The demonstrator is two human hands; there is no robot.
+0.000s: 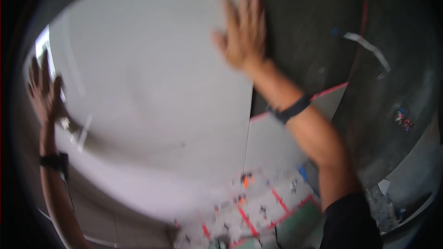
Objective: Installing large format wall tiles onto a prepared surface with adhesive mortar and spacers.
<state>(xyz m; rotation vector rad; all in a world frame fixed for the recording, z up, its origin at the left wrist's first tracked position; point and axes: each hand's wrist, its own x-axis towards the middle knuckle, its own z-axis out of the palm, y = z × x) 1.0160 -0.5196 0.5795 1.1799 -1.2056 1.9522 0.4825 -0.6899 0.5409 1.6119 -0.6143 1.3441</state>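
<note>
A large pale panel [152, 78] fills the middle and left of the head view. My right hand [245, 34] is stretched flat over its upper right edge, fingers up and parted, with nothing held. At the far left my left hand [44, 90] is raised with its fingers spread, beside a bright strip along the panel's left side. No object shows in it. Whether either palm touches the panel, I cannot tell. Both wrists wear dark bands. The picture is blurred.
Below lies a pale surface with red tape lines [247, 220] and several small orange and dark items. A green patch [302, 226] adjoins it. To the right, a dark grey surface [314, 32] carries a white curved strip [368, 47] and small colourful bits [404, 121].
</note>
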